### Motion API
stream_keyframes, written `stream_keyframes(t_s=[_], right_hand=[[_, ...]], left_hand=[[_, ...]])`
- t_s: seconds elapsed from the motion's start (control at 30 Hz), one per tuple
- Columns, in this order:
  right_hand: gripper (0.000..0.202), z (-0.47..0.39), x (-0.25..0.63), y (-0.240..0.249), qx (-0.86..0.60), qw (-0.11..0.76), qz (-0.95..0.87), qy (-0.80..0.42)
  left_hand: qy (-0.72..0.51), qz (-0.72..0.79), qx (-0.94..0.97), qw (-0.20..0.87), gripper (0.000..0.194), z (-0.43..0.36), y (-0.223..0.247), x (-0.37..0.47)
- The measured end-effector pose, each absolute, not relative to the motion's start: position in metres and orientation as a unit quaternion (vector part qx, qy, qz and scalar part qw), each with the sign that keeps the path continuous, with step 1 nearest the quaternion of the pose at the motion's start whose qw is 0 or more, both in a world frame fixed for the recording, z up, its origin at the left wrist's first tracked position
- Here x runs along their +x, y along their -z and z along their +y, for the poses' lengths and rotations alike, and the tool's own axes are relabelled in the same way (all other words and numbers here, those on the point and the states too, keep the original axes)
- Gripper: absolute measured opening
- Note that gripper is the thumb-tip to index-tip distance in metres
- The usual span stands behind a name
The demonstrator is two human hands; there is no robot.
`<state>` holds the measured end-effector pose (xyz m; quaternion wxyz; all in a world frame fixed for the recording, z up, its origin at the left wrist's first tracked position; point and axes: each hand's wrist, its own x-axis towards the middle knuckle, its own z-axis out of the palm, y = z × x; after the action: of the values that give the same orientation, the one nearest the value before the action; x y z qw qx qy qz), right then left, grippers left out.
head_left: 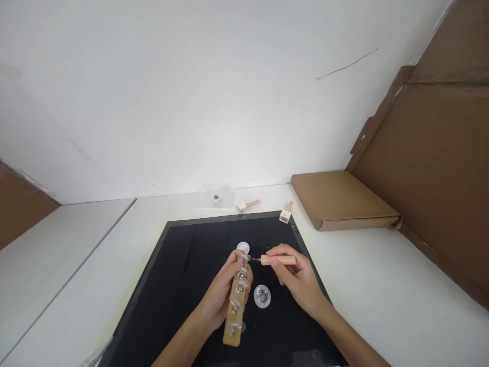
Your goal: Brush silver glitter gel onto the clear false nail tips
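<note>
My left hand [225, 288] is closed around a yellowish strip [232, 337] that carries several clear nail tips in a row. The strip is tilted, its far end pointing away from me. Between the thumb and fingers of my right hand [296, 275] is a nail polish brush [278, 260] with a peach-coloured handle. Its thin tip points left, at or very near the nail tip [245, 257] at the strip's far end; contact is too small to tell. Beside the strip lies a small round dish [262, 296] with silvery contents. A white round lid [243, 247] sits just beyond the strip.
A black mat [183, 270] covers the middle of the white table. Behind it are a polish bottle [247, 205] lying down, another bottle [286, 212] and a clear case [217, 199]. A flat cardboard box [346, 199] stands back right, against brown cardboard [439, 178].
</note>
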<state>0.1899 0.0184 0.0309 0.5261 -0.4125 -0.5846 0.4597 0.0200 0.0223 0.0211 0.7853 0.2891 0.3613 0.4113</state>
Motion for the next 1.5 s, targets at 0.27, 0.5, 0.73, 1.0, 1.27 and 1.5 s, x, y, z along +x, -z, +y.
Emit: stream_keyframes(t_s=[0.27, 0.5, 0.73, 1.0, 1.27, 1.5], right_hand=[[0.014, 0.0172, 0.191, -0.0254, -0.393, 0.5, -0.63, -0.447], [0.017, 0.0173, 0.1889, -0.032, -0.42, 0.493, -0.61, -0.456], [0.024, 0.0176, 0.1888, -0.0295, -0.422, 0.517, -0.589, -0.456], [0.022, 0.0171, 0.1909, -0.0273, -0.404, 0.502, -0.6, -0.475], [0.024, 0.0187, 0.188, -0.0341, -0.435, 0.51, -0.575, -0.468], [0.024, 0.0181, 0.1905, -0.0301, -0.423, 0.528, -0.58, -0.454]], left_hand=[[-0.4, 0.369, 0.301, 0.783, 0.02, 0.0171, -0.0267, 0.022], [-0.403, 0.362, 0.298, 0.786, 0.02, 0.0194, -0.0251, 0.0213], [-0.405, 0.354, 0.304, 0.786, 0.017, 0.0209, -0.0224, 0.0209], [-0.389, 0.375, 0.331, 0.774, 0.02, 0.0153, -0.0293, 0.022], [-0.399, 0.361, 0.324, 0.778, 0.021, 0.0157, -0.0255, 0.0218], [-0.399, 0.354, 0.335, 0.776, 0.018, 0.0154, -0.0224, 0.0198]])
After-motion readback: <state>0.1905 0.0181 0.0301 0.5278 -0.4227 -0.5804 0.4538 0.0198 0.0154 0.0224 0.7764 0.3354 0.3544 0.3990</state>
